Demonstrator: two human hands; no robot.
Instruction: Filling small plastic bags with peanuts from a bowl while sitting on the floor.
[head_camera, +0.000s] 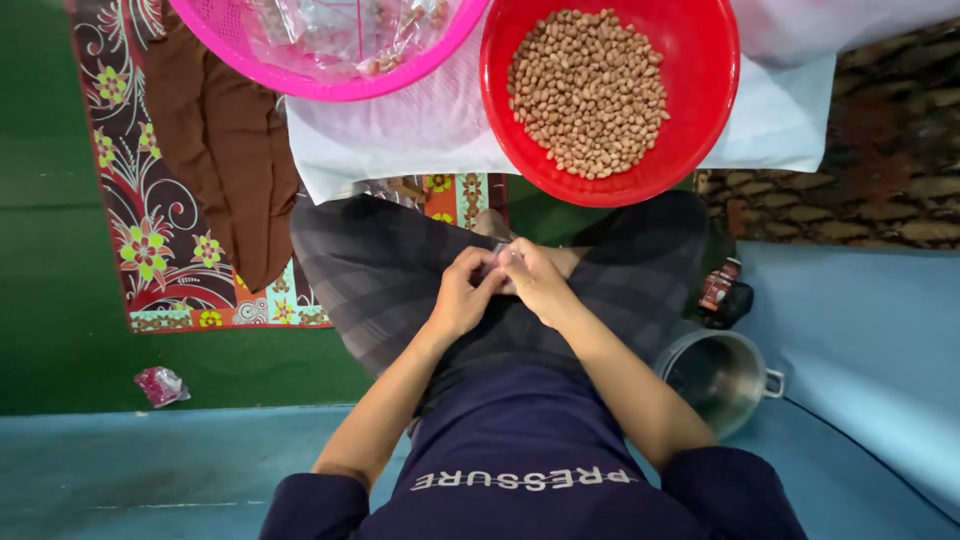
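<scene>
Red plastic, smooth and glossy, forms the round basin (700, 110) just ahead of the hands, and it holds a loose heap of small tan peanuts (588, 92). The left hand (462, 295) and the right hand (538, 283) meet over the lap, fingertips pinched narrow together on something tiny and pale (500, 258); it is too small to tell whether that is a single nut or a scrap of wrapper.

As a judgement, so small a piece could slip from the pinch and vanish into the folds of the dark checked cloth (380, 270) beneath the hands. A nudge from a knee could also tip the basin, since it sits on soft white fabric (400, 130).

Ahead and to the left of the hands is a pink mesh basket (225, 45) with crinkled clear plastic bags (340, 30) inside. A shiny steel pot (715, 375) stands to the right, nearer the body.
</scene>
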